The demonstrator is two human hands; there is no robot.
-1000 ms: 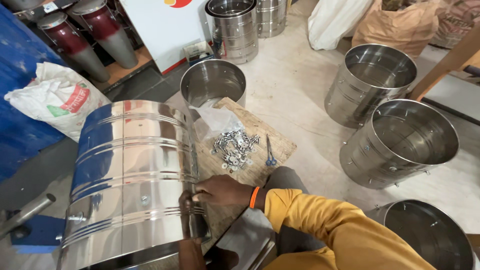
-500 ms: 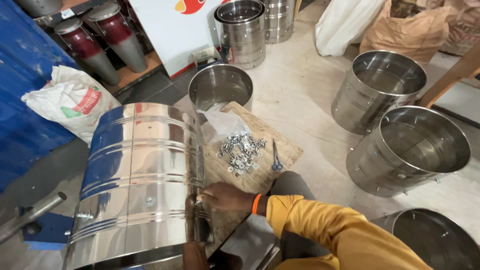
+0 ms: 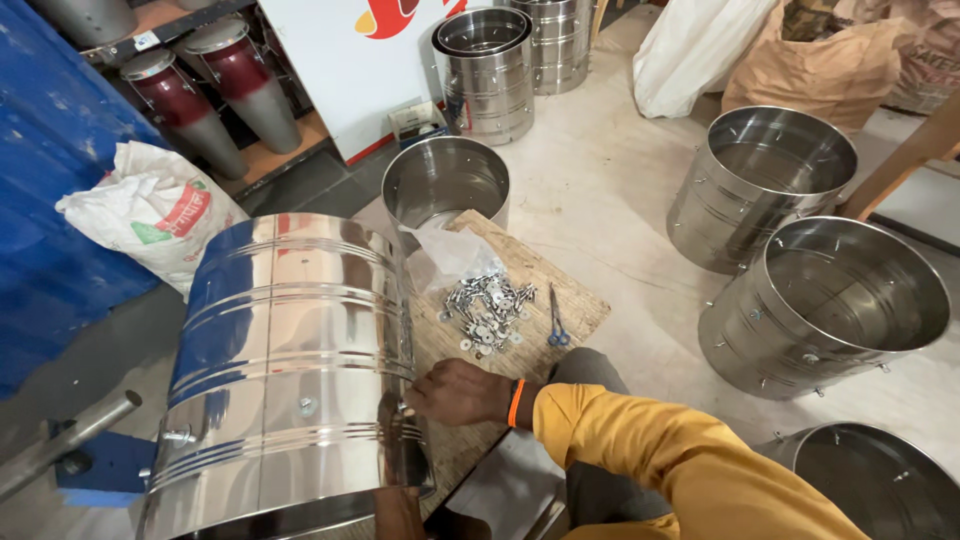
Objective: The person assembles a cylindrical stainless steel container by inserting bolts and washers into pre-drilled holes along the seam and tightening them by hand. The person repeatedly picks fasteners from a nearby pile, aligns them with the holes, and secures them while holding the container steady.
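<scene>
A shiny steel drum (image 3: 290,370) lies on its side in front of me, its open end turned toward me. My right hand (image 3: 462,392), in a yellow sleeve with an orange wristband, is at the drum's rim with the fingers pinched on the edge. At the bottom of the view, a bit of my left arm (image 3: 398,514) shows under the rim. The left hand itself is hidden behind the drum. A pile of small metal fasteners (image 3: 487,308) with a clear plastic bag lies on a wooden board (image 3: 560,290) just beyond my right hand. Small blue-handled scissors (image 3: 556,322) lie beside the pile.
Open steel drums stand on the floor at the right (image 3: 830,300), (image 3: 765,180), at the lower right (image 3: 880,490) and behind the board (image 3: 445,185). Stacked drums (image 3: 490,75) stand at the back. A white sack (image 3: 155,215) lies at the left beside a blue surface (image 3: 50,200).
My right hand stays at the drum's rim, shifting only slightly. My view has moved a little, so the floor drums sit further right in the picture.
</scene>
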